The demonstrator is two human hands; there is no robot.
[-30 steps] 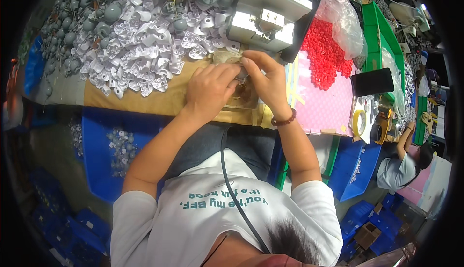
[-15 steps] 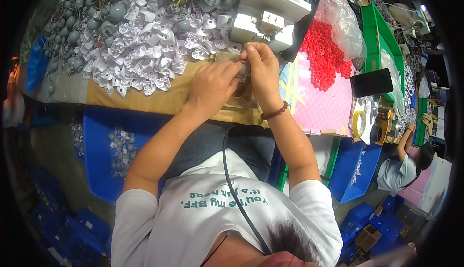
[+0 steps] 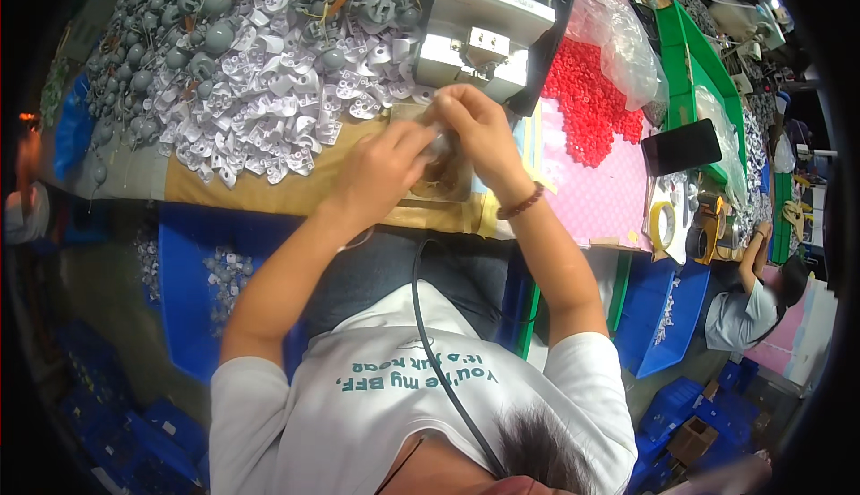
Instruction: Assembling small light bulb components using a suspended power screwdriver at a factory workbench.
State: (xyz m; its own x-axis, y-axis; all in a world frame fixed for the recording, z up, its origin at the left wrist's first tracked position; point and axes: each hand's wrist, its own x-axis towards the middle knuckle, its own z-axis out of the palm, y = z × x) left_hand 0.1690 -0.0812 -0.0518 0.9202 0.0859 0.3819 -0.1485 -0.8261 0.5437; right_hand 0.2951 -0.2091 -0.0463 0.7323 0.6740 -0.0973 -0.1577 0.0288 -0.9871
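- So, both hands meet right at the front edge of the white machine (image 3: 488, 25), over the tan cardboard-covered bench (image 3: 269, 192).
- The left hand (image 3: 381, 168) is curled, fingers bent in toward a small part (image 3: 441, 144) pinched between the two hands. It looks greyish and partly see-through, but it's mostly hidden by fingers, so I can't tell its exact shape.
- The right hand (image 3: 475, 123) is also closed around that same small part from above, fingertips pressed together. A dark beaded bracelet (image 3: 520, 201) sits on that wrist.
- Just below the hands there's a shallow clear tray (image 3: 443, 181) with brownish stuff in it, lying on the bench.
- To the left, a big pile of white and grey plastic pieces (image 3: 242, 65) covers the bench top, some round grey ones with wires.
- On the right, a heap of little red parts (image 3: 591, 101) lies on a pink sheet (image 3: 605, 199), next to a crumpled clear bag (image 3: 618, 29).
- Further right: a black phone (image 3: 681, 146), a roll of yellow tape (image 3: 661, 224) and a green bin (image 3: 708, 74).
- Another person (image 3: 748, 302) sits at the far right edge, well apart.
- Blue crates (image 3: 193, 280) sit under the bench.
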